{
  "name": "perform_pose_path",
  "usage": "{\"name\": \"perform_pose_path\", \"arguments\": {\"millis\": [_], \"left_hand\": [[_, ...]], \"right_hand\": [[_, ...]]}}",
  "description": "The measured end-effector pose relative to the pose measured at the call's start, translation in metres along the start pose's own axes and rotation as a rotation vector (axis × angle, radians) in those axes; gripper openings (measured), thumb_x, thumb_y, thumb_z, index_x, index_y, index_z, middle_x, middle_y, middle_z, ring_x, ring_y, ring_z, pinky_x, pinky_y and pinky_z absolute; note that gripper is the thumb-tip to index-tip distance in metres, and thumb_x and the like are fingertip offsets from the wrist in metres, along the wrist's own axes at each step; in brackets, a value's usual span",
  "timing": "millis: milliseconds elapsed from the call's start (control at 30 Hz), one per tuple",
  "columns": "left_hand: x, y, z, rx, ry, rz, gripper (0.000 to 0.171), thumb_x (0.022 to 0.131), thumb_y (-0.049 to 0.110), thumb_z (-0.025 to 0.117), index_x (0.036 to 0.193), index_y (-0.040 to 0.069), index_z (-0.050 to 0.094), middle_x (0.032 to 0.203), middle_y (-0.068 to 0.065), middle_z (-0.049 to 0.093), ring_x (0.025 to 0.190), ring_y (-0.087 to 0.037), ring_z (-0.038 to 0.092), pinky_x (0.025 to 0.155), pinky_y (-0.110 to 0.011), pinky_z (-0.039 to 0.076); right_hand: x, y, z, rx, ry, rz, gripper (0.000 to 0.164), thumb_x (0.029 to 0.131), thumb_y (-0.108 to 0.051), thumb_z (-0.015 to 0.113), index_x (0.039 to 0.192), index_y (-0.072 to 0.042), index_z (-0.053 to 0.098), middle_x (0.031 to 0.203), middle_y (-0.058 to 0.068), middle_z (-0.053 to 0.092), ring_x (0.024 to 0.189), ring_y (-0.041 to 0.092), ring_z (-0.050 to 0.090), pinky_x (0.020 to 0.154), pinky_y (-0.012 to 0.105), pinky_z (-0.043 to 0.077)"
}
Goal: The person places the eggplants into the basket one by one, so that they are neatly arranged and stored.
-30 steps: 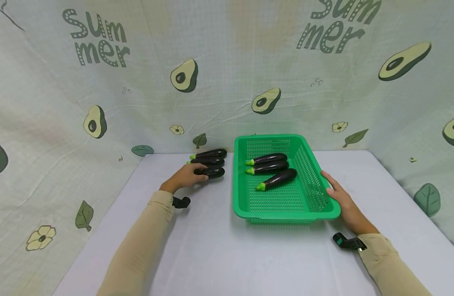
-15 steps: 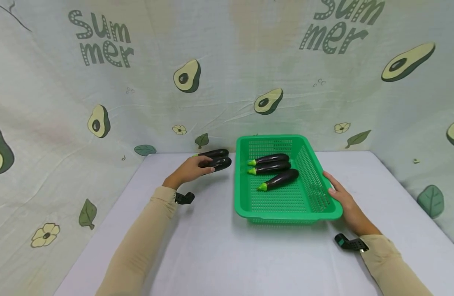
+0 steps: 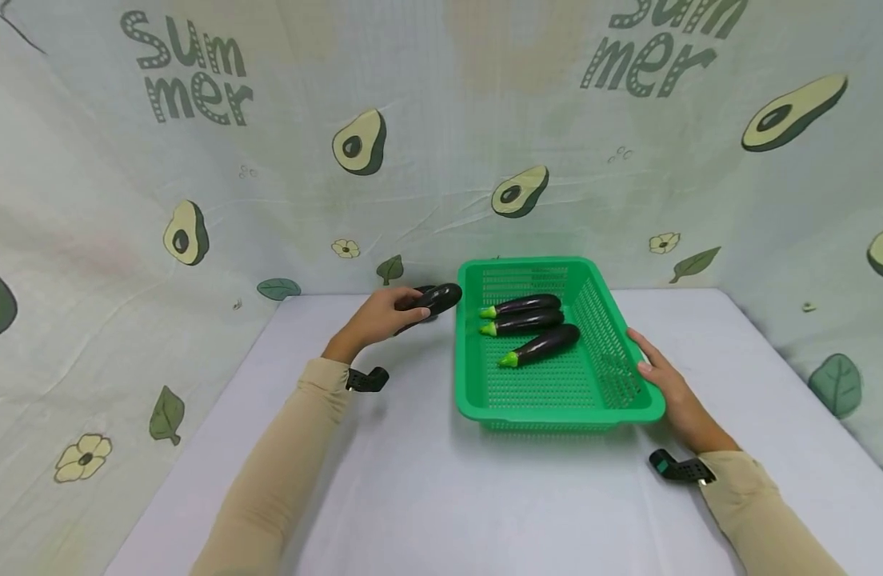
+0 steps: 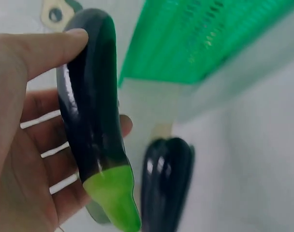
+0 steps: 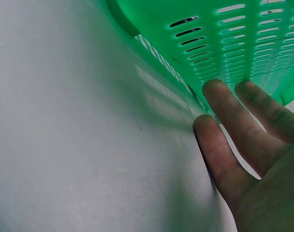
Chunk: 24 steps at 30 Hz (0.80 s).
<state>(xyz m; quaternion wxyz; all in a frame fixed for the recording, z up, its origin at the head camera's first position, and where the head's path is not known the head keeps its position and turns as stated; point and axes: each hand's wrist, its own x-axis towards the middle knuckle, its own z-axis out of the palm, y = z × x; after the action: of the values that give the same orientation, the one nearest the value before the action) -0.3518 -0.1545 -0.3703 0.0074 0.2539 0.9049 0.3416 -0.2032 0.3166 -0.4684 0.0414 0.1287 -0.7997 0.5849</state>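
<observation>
My left hand (image 3: 380, 318) grips a dark purple eggplant (image 3: 440, 298), which is lifted beside the basket's left wall. In the left wrist view the thumb lies on this eggplant (image 4: 91, 96), the fingers are behind it and its green stem end points down. Below, more eggplant (image 4: 164, 186) lies on the table, largely hidden by the hand in the head view. My right hand (image 3: 675, 396) touches the right side of the green basket (image 3: 557, 417); in the right wrist view its fingers (image 5: 239, 125) extend against the slotted wall. Inside the basket lie three eggplants (image 3: 522, 322), stems to the left.
A white cloth covers the table (image 3: 528, 504). Behind it and at both sides hangs a pale curtain (image 3: 427, 96) printed with avocados, leaves and lettering. The basket's raised left rim (image 3: 465, 344) stands between the left hand and the eggplants inside.
My left hand has picked its eggplant up from the table and moved it up and right, close to the basket's left rim. The right hand and the basket have stayed in place.
</observation>
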Motion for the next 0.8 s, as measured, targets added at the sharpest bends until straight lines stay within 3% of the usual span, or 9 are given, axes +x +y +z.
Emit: {"name": "perform_pose_path", "arguments": {"millis": [267, 433, 800], "left_hand": [[0.009, 0.033, 0.003, -0.01, 0.056, 0.018, 0.053, 0.095, 0.049, 0.065, 0.131, 0.01, 0.065, 0.112, -0.003, 0.068, 0.097, -0.019, 0.062, 0.083, -0.041, 0.053], [0.018, 0.049, 0.013, -0.002, 0.051, 0.02, 0.055, 0.096, 0.051, 0.063, 0.133, 0.011, 0.064, 0.116, -0.004, 0.068, 0.101, -0.018, 0.062, 0.086, -0.041, 0.052], [0.035, 0.084, 0.023, 0.012, 0.025, 0.094, 0.057, 0.097, 0.054, 0.06, 0.137, 0.015, 0.061, 0.13, -0.006, 0.062, 0.112, -0.019, 0.059, 0.09, -0.04, 0.051]], "right_hand": [[-0.002, -0.001, -0.001, -0.005, -0.003, -0.009, 0.057, 0.109, -0.031, 0.03, 0.163, -0.028, 0.012, 0.165, 0.017, 0.007, 0.129, 0.006, 0.026, 0.09, 0.011, 0.027], [-0.003, 0.0, 0.0, 0.012, -0.008, -0.013, 0.056, 0.11, -0.029, 0.03, 0.163, -0.027, 0.012, 0.165, 0.015, 0.007, 0.132, 0.004, 0.024, 0.092, 0.01, 0.027], [-0.001, -0.001, 0.003, -0.004, 0.0, 0.0, 0.056, 0.11, -0.032, 0.03, 0.163, -0.03, 0.011, 0.166, 0.014, 0.006, 0.134, 0.004, 0.021, 0.097, 0.019, 0.023]]}}
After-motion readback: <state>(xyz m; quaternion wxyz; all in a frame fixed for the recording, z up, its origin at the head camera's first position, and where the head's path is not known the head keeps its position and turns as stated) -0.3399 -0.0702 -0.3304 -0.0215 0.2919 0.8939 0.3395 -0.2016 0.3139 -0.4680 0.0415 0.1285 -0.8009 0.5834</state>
